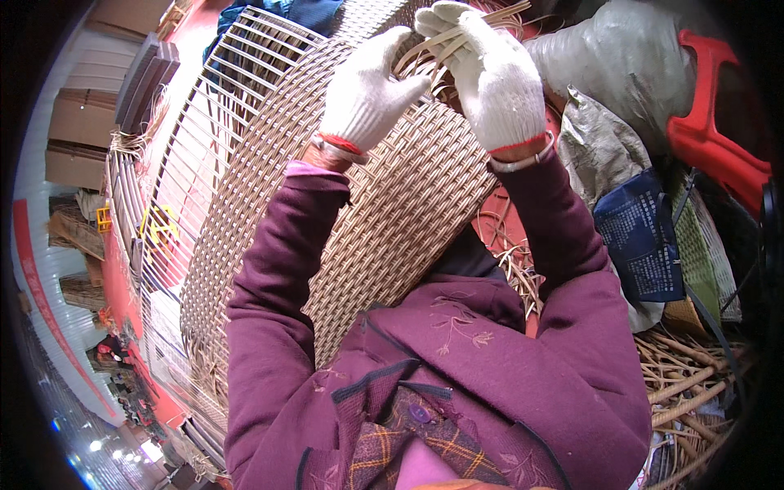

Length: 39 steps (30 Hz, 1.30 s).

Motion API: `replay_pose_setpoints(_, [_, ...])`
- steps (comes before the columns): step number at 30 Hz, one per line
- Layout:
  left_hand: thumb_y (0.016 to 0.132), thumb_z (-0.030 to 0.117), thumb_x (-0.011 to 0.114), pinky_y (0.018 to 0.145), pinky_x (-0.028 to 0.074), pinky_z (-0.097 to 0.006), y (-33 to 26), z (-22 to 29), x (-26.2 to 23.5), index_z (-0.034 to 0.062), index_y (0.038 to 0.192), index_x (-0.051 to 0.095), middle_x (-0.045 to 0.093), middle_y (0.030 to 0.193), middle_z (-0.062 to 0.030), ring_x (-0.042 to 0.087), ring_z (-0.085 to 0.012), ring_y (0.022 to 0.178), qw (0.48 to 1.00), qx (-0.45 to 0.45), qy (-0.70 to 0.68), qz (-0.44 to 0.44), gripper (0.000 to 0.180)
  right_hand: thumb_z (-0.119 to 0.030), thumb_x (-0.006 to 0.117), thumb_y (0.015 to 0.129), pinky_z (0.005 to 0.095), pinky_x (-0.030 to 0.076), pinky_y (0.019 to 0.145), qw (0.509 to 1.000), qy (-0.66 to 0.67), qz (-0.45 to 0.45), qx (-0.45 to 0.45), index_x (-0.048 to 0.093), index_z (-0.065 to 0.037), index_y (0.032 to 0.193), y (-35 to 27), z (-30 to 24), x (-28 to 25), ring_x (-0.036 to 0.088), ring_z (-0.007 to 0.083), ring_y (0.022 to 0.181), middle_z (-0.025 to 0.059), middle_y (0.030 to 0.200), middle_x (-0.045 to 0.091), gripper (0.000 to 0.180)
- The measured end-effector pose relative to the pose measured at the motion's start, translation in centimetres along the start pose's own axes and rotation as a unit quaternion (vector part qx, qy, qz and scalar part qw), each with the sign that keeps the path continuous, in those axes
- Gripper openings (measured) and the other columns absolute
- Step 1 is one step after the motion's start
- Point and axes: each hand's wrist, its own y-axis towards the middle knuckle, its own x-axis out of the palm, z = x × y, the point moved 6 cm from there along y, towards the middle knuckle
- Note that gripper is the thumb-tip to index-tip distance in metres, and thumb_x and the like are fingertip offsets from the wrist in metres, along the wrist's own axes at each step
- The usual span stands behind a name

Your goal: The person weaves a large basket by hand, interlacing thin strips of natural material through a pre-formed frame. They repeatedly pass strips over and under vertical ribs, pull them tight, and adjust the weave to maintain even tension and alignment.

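A large woven beige wicker panel (pixel 384 204) on a curved wire frame (pixel 204 139) fills the middle of the view. My left hand (pixel 367 90), in a white knit glove, presses on the panel's upper edge and pinches loose beige strips (pixel 425 53). My right hand (pixel 490 73), also gloved, closes around the same bundle of strips at the top of the weave. Both purple sleeves come up from the lower edge.
A red plastic stool (pixel 710 122) stands at the right, with a grey sack (pixel 621 57) and a dark blue printed bag (pixel 645 237) beside it. Loose cane pieces (pixel 686 384) lie at the lower right. Cardboard boxes (pixel 82 122) sit at the far left.
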Motion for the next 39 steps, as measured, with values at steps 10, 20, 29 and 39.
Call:
replay_pose_setpoints(10, [0.111, 0.029, 0.058, 0.085, 0.057, -0.032, -7.9, -1.9, 0.1, -0.004, 0.132, 0.065, 0.075, 0.115, -0.0127, 0.071, -0.0169, 0.1, 0.907, -0.129, -0.339, 0.211, 0.039, -0.008, 0.061, 0.105, 0.0317, 0.05, 0.107, 0.866, 0.431, -0.081, 0.241, 0.061, 0.006, 0.141, -5.9, -8.5, 6.2, 0.065, 0.0159, 0.12, 0.0112, 0.132, 0.07, 0.039])
replay_pose_setpoints(20, [0.113, 0.023, 0.056, 0.067, 0.056, -0.025, -21.8, -9.1, -21.5, 0.0009, 0.129, 0.068, 0.074, 0.114, -0.0102, 0.069, -0.013, 0.08, 0.931, -0.213, -0.022, 0.296, 0.03, -0.03, 0.071, 0.098, 0.0438, 0.048, 0.111, 0.972, -0.061, -0.208, 0.088, 0.061, 0.001, 0.143, -9.3, 1.0, 7.2, 0.063, 0.0364, 0.13, 0.0232, 0.14, 0.065, 0.055])
replay_pose_setpoints(29, [0.112, 0.024, 0.054, 0.059, 0.05, -0.025, -56.9, -16.2, -50.8, 0.0012, 0.127, 0.065, 0.073, 0.107, -0.0118, 0.062, -0.0124, 0.071, 0.707, -0.531, 0.357, 0.301, 0.029, -0.015, 0.066, 0.102, 0.033, 0.053, 0.103, 0.945, 0.011, -0.291, 0.152, 0.073, 0.002, 0.127, -9.2, 1.9, 6.2, 0.072, 0.0216, 0.117, 0.0148, 0.124, 0.077, 0.032])
replay_pose_setpoints(39, [0.111, 0.026, 0.052, 0.051, 0.043, -0.025, -56.8, -12.2, -39.1, 0.0015, 0.124, 0.062, 0.072, 0.1, -0.0136, 0.054, -0.0117, 0.061, 0.782, -0.428, -0.064, 0.45, 0.029, 0.003, 0.06, 0.106, 0.0341, 0.054, 0.106, 0.955, 0.15, -0.256, 0.03, 0.071, 0.003, 0.133, -5.4, -15.3, 14.0, 0.07, 0.0202, 0.118, 0.0142, 0.128, 0.075, 0.029])
